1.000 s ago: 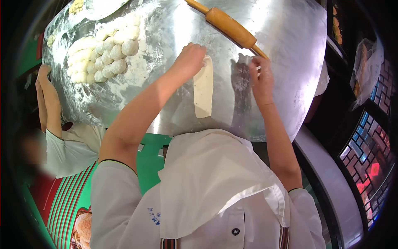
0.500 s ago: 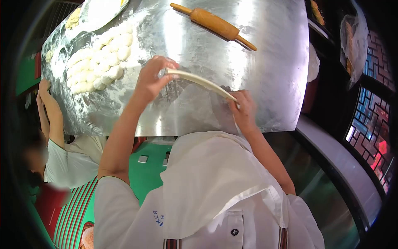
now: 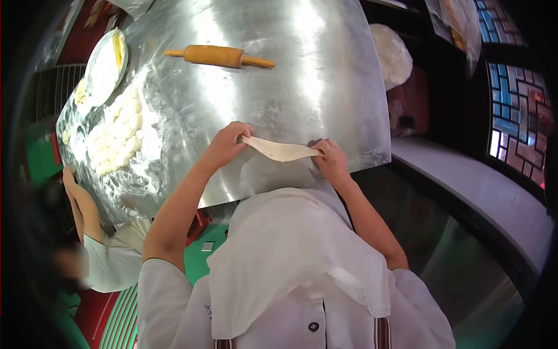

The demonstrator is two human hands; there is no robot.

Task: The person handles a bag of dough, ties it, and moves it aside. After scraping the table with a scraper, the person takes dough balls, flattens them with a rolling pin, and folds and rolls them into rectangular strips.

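A flat strip of pale dough (image 3: 280, 152) hangs between my two hands over the near part of the metal table, sagging in the middle. Its left end is pinched by my left hand (image 3: 231, 141), and my right hand (image 3: 331, 159) grips the right end. Beyond my hands lies a wooden rolling pin (image 3: 213, 56), touched by neither hand. Many small pieces of dough (image 3: 116, 135) sit together on floury metal at the left.
The metal table (image 3: 273, 99) has its near edge by my apron. A white plate (image 3: 104, 70) with something yellow is at the far left. Another person's arm (image 3: 83, 205) reaches the left edge. A whitish bundle (image 3: 391, 56) lies beyond the right edge.
The dough strip has gone from arching upward to sagging, with its broad face showing. Both hands are nearer the table's front edge and level. The view has turned, shifting table and rolling pin.
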